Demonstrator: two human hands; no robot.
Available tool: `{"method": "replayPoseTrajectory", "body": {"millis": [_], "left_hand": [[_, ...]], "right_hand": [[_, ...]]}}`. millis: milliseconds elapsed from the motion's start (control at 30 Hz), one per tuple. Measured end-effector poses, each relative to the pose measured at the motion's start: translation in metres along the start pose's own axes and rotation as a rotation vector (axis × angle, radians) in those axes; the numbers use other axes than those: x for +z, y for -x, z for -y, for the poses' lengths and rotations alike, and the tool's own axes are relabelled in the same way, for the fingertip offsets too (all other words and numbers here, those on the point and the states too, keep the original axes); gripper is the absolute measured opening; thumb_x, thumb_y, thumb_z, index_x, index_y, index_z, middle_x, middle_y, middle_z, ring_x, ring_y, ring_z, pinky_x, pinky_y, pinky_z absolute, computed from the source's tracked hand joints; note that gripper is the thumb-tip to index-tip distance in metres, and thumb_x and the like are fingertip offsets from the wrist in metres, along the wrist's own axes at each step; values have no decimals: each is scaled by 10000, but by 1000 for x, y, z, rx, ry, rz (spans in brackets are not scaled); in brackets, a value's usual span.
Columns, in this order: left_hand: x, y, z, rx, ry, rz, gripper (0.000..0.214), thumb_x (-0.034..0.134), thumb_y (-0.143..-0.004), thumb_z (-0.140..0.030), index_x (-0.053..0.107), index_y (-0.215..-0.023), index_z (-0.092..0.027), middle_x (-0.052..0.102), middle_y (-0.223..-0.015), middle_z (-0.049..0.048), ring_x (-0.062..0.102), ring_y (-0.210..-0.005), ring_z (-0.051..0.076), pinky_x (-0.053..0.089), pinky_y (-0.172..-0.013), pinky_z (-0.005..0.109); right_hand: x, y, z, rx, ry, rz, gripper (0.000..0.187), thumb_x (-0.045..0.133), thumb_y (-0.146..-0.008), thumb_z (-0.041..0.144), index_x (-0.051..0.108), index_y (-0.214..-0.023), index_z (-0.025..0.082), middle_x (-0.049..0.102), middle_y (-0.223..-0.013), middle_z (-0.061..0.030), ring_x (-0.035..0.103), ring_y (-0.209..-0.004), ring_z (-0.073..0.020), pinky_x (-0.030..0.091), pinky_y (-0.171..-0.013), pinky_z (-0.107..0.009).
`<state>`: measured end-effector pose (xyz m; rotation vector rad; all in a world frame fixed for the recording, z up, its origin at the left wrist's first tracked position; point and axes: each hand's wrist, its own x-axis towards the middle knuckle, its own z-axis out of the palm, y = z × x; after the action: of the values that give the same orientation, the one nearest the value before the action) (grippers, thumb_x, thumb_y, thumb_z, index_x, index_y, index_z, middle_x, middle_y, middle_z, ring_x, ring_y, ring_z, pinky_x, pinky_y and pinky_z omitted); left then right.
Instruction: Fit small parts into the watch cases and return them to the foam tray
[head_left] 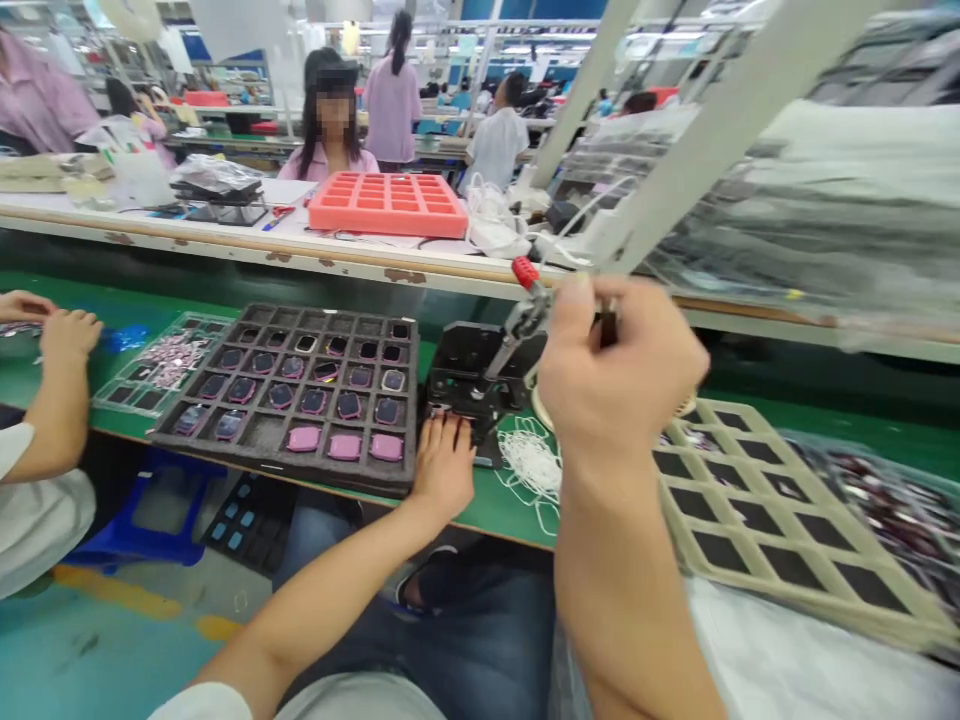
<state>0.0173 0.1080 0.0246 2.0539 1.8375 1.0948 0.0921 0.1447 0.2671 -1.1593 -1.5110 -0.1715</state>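
My left hand rests with spread fingers on the front edge of a black metal press jig, and it appears to hold nothing. A toggle clamp with a red knob rises from that jig. My right hand is raised above the jig's right side, its fingers pinched on a small dark object that they mostly hide. A pale ring-shaped roll shows behind that hand. A black foam tray next to my left hand holds several small dark devices and several pink ones.
Tangled white cords lie on the green bench mat. A beige grid tray sits at right. A co-worker's hands work at left beside a clear tray. A red foam tray stands on the far bench.
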Motion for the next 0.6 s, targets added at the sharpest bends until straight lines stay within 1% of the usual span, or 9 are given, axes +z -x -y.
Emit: {"method": "replayPoseTrajectory", "body": {"millis": [33, 67, 167, 233, 267, 300, 400, 500, 600], "left_hand": [[0, 1, 0, 36, -22, -2, 453, 631, -1022, -262, 576, -1460, -162, 551, -1544, 181, 507, -1450, 372, 443, -1180, 623], [0, 2, 0, 50, -22, -8, 453, 596, -1025, -215, 567, -1471, -136, 534, -1558, 209, 440, -1508, 390, 389, -1225, 631], [2, 2, 1, 75, -44, -30, 477, 547, -1020, -171, 538, -1490, -87, 504, -1560, 277, 361, -1559, 427, 355, -1245, 653], [3, 2, 1, 82, -54, -53, 513, 564, -1009, -172, 507, -1512, -91, 489, -1560, 293, 364, -1556, 442, 387, -1217, 677], [2, 2, 1, 88, -54, -64, 528, 565, -1004, -164, 491, -1522, -93, 487, -1557, 296, 362, -1557, 442, 395, -1211, 684], [0, 3, 1, 99, -49, -74, 533, 555, -1001, -146, 481, -1526, -92, 488, -1552, 296, 361, -1560, 436, 401, -1209, 685], [-14, 19, -2, 188, -1, -76, 497, 494, -984, -62, 521, -1478, -114, 531, -1526, 256, 381, -1561, 377, 440, -1212, 631], [-45, 58, -6, 334, 81, -40, 473, 486, -953, -19, 607, -1375, -196, 647, -1423, 155, 507, -1477, 288, 528, -1168, 512], [-92, 101, -1, 427, 244, -68, 550, 491, -944, 0, 599, -1418, -256, 730, -1250, 114, 666, -1249, 254, 610, -1035, 465]], "right_hand": [[1, -23, -9, 45, 49, 5, 273, 565, -1032, 393, 736, -1039, 180, 753, -979, -97, 721, -968, -278, 540, -932, -460], [6, -43, -17, 96, 71, 90, 297, 552, -1039, 413, 725, -1078, 175, 747, -1007, -110, 713, -1022, -296, 527, -961, -486], [28, -85, -34, 203, 59, 527, 348, 573, -1022, 456, 727, -1066, 147, 757, -987, -142, 708, -1000, -310, 532, -957, -515], [39, -93, -38, 200, 12, 706, 307, 629, -978, 389, 737, -1089, 124, 774, -1006, -151, 709, -967, -299, 542, -961, -511], [41, -90, -37, 167, -16, 701, 303, 642, -960, 343, 731, -1142, 118, 776, -1061, -155, 709, -996, -298, 539, -984, -508], [39, -82, -36, 116, -45, 635, 334, 639, -953, 311, 711, -1220, 122, 769, -1134, -156, 706, -1048, -299, 535, -1009, -502], [21, -40, -33, -45, -143, 302, 449, 582, -1007, 328, 586, -1431, 183, 716, -1309, -143, 690, -1150, -282, 571, -965, -435], [0, 17, -37, -93, -240, 74, 396, 572, -1035, 357, 571, -1417, 248, 711, -1325, -121, 728, -888, -212, 593, -703, -344], [-8, 67, -49, -103, -306, 8, 247, 587, -1022, 295, 653, -1255, 248, 744, -1293, -107, 653, -615, -130, 546, -577, -305]]}}
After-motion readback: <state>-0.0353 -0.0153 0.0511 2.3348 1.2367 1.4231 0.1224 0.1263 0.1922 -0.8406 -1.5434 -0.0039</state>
